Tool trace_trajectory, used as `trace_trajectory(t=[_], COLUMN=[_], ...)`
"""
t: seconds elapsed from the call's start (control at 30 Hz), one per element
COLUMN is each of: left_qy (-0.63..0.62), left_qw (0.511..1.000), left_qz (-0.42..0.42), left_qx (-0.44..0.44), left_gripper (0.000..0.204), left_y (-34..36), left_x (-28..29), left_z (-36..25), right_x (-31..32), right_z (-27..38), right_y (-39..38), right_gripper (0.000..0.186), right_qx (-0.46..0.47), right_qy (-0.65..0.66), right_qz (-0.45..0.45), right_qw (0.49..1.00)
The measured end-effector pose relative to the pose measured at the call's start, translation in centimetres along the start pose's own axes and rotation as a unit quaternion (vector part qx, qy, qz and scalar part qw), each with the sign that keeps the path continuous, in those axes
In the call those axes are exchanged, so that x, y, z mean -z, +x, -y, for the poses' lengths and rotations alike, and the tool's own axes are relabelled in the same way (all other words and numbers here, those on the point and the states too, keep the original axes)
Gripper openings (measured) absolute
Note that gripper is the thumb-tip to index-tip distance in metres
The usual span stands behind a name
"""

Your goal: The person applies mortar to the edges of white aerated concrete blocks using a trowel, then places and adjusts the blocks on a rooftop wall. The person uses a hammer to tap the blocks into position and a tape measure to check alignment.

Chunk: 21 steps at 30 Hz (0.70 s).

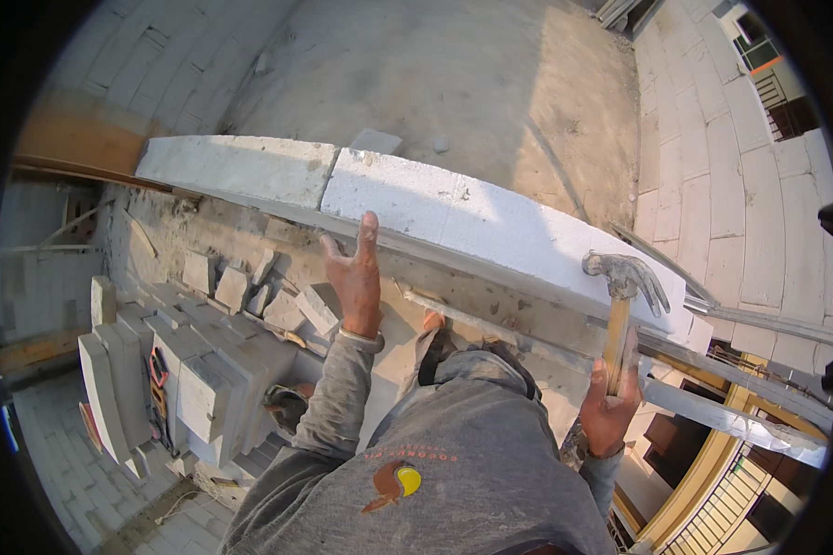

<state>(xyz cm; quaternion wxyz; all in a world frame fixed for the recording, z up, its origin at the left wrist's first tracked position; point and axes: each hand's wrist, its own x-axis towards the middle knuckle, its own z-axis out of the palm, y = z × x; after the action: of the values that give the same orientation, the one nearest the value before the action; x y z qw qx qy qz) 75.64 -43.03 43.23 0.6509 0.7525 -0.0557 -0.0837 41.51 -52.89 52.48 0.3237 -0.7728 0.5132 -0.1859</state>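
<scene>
A course of white lightweight blocks crosses the view in front of me. The nearer, brighter block (453, 203) meets a greyer block (241, 166) at an upright joint. My left hand (354, 282) is raised at the near edge of the bright block, fingers stretched out and holding nothing. I cannot tell whether its fingertip touches the block. In my right hand (611, 407) is a claw hammer (616, 324), gripped by its wooden handle. The hammer's metal head points up and appears over the right end of the block course.
Stacked blocks (171, 370) stand at lower left, with a red-handled saw (159, 384) against them. Broken block pieces (233, 289) lie beside the stack. A metal bar (731, 421) runs at right, near a drop to a lower level with a railing (713, 509). Block walls (703, 176) rise beyond.
</scene>
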Motion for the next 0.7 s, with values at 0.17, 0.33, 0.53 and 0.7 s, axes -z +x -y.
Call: trace_trajectory(t=[0.17, 0.33, 0.53, 0.7], left_qy=[-0.118, -0.147, -0.122, -0.098], left_qw=[0.992, 0.987, 0.990, 0.994], left_qz=[0.037, 0.061, 0.074, 0.052], left_qx=[0.029, 0.025, -0.007, 0.017], left_gripper=[0.082, 0.071, 0.061, 0.065], left_y=[2.4, 2.2, 2.7, 2.3], left_x=[-1.1, -0.7, -0.5, -0.5], left_z=[0.6, -0.2, 1.4, 0.7], right_x=[-1.6, -4.3, -5.6, -3.2], right_z=[5.0, 8.2, 7.0, 4.1], right_y=[3.2, 4.4, 4.1, 2.5], right_gripper=[0.059, 0.062, 0.071, 0.072], right_qx=[0.218, 0.300, 0.254, 0.192], right_qy=[-0.044, -0.034, -0.087, -0.052], right_qz=[-0.025, 0.016, 0.059, 0.032], right_qw=[0.975, 0.953, 0.962, 0.979])
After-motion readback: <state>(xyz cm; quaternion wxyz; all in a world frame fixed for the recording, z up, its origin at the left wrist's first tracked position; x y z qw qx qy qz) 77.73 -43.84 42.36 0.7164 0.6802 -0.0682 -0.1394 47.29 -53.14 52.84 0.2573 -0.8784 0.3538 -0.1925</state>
